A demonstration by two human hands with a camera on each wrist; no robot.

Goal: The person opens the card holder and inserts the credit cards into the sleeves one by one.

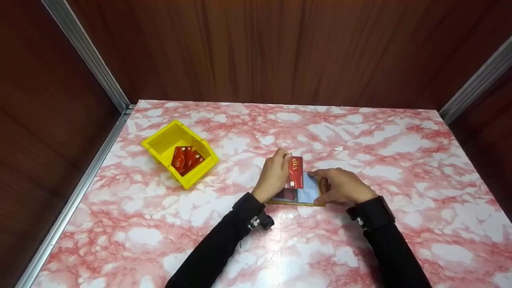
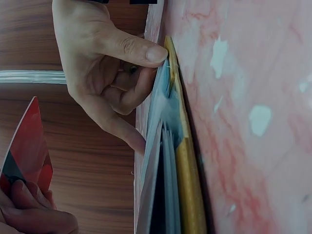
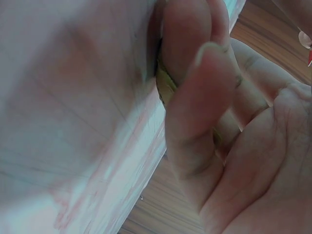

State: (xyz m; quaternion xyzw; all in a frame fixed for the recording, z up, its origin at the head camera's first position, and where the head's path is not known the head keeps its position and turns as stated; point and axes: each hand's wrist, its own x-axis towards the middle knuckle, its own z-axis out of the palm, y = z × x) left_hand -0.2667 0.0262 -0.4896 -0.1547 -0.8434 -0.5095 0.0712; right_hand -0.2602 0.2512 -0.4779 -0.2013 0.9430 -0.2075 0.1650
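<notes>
My left hand (image 1: 274, 174) pinches a red VIP card (image 1: 297, 170) by its left side, held up over an open card holder (image 1: 308, 194). The holder has clear sleeves and a yellow-brown cover, and it lies on the table. In the left wrist view the card (image 2: 34, 146) stands apart from the layered sleeves (image 2: 161, 126). My right hand (image 1: 344, 186) grips the holder's right side, thumb at the near corner and index finger at the far one. Close up in the right wrist view, curled fingers (image 3: 200, 107) hide most of the holder's yellow-brown edge (image 3: 165, 87).
A yellow bin (image 1: 192, 176) stands to the left on the pink-and-white marbled table (image 1: 384, 248), with several red cards (image 1: 186, 160) in it. Brown wood-look panels (image 1: 256, 52) rise behind the table and at both sides, with metal rails at the corners.
</notes>
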